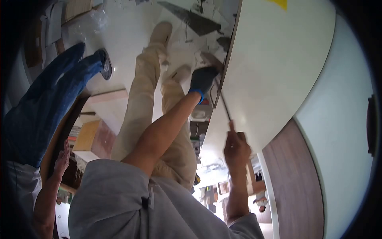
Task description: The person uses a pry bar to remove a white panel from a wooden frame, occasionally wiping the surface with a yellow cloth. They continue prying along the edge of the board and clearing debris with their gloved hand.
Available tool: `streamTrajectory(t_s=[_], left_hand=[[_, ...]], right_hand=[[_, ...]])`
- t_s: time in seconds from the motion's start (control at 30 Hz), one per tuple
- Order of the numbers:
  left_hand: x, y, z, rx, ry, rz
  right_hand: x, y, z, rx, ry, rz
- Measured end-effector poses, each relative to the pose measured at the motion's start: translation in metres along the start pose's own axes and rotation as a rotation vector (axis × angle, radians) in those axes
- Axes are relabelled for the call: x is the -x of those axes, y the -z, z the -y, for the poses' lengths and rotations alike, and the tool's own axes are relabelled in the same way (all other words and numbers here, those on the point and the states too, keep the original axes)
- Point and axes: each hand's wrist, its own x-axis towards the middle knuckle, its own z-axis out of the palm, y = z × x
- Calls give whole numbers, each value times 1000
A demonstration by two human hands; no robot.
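My right hand point(237, 150) is closed around the light brown handle of a file point(226, 104), a long, thin, dark metal tool. The file's shaft runs up along the edge of a large white board point(274, 59). My left hand point(204, 81), in a dark glove with a blue cuff, is closed at the far end of the shaft, beside the board's edge. Its fingertips are partly hidden there. Some blur lies over my right hand.
Dark scraps point(191, 20) and paper bits litter the floor near my shoes. On the left stands another person in blue jeans point(51, 99), one bare hand point(61, 159) showing. A wooden box point(95, 137) is behind my legs. A wood-grain panel point(294, 171) lies beyond the board.
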Motion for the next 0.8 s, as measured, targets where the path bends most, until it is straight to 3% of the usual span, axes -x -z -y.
streamTrajectory(t_s=[0.03,0.13,0.2,0.23,0.27,0.33,0.37,0.43,0.53,0.6,0.67,0.7,0.73,0.8], left_hand=[[2,25,-48,204,188,10],[12,-24,16,51,-71,-56],[15,-22,33,-148,151,271],[14,-21,40,-254,268,428],[1,-10,20,-320,78,304],[-31,9,-22,-215,-57,50],[-48,39,-61,5,59,79],[-71,61,-103,70,265,58],[-51,12,-44,642,317,-90],[-47,-27,41,-429,106,328],[-57,-8,17,-333,88,274],[-60,-9,12,-282,87,254],[-68,-20,12,130,102,59],[-71,25,-68,413,231,-56]], right_hand=[[4,19,2,-32,15,-49],[3,-7,5,36,-15,11],[-2,-36,5,100,-36,142],[-3,-31,7,75,-34,102],[-8,-19,10,53,-28,53],[-19,18,21,91,3,-61],[-26,37,23,57,15,-126],[-41,71,31,15,0,-130],[-46,11,21,88,13,-29],[-56,-9,20,154,-3,69],[-64,-11,23,158,-49,162],[-69,1,26,145,-20,65],[-67,23,28,132,5,-14],[-57,74,36,84,-13,-83]])
